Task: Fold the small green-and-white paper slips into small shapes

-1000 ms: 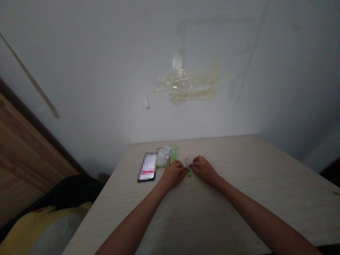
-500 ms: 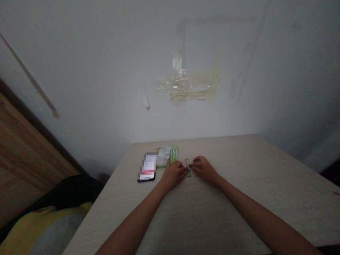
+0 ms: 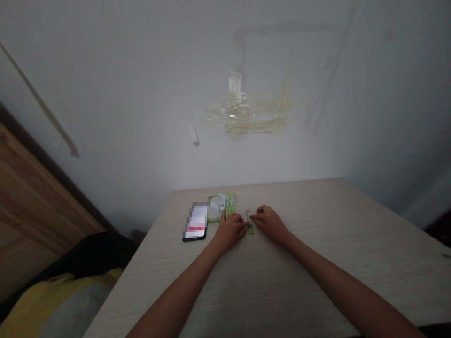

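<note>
A small narrow green-and-yellow packet [image 3: 250, 230] lies on the table between my two hands. From the left, my left hand [image 3: 230, 230] rests on the tabletop with its fingers bent, their tips pressed on the packet's left edge near the middle. My right hand [image 3: 270, 221] comes in from the other side, thumb and fingers pinched together at the packet's upper part. What sits between those right fingertips is too small to make out. Just beyond my left hand is a stack of green-and-white packets [image 3: 216, 207], partly covered by that hand's raised thumb.
A phone [image 3: 196, 223] with a lit, blurred screen lies left of the packets. The pale wooden table [image 3: 299, 281] meets a white wall [image 3: 141, 94] with tape remnants [image 3: 246, 115]. Beyond the table's left edge are a yellow-and-grey soft thing [image 3: 73, 305] and a wooden panel [image 3: 21, 197].
My right fingertips have shifted slightly up and away along the small packet. My left hand stays almost still, and the stack and phone have not moved.
</note>
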A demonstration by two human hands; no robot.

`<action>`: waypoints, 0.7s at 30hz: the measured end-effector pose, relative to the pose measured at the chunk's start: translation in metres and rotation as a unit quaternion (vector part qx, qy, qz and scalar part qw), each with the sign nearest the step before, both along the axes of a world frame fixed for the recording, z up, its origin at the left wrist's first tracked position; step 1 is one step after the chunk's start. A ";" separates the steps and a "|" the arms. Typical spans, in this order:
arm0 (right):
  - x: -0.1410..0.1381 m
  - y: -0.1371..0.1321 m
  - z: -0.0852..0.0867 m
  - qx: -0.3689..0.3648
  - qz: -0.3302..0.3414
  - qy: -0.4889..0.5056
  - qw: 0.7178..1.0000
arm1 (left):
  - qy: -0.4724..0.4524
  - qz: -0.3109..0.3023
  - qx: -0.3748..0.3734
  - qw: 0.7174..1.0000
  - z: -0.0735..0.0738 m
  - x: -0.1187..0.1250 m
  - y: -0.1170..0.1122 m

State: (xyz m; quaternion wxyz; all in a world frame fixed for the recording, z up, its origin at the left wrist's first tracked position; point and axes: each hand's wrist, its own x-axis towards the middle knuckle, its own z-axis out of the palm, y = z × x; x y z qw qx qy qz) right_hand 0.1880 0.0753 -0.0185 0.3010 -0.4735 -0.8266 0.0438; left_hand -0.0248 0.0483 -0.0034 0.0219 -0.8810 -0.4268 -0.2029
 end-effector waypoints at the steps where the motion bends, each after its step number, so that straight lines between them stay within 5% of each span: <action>1: -0.001 0.001 0.000 0.002 -0.004 -0.003 1.000 | 0.000 0.002 0.000 1.000 0.000 0.000 0.000; 21: -0.006 0.004 -0.001 0.013 -0.039 -0.031 0.999 | -0.005 -0.002 0.006 1.000 0.000 0.000 -0.001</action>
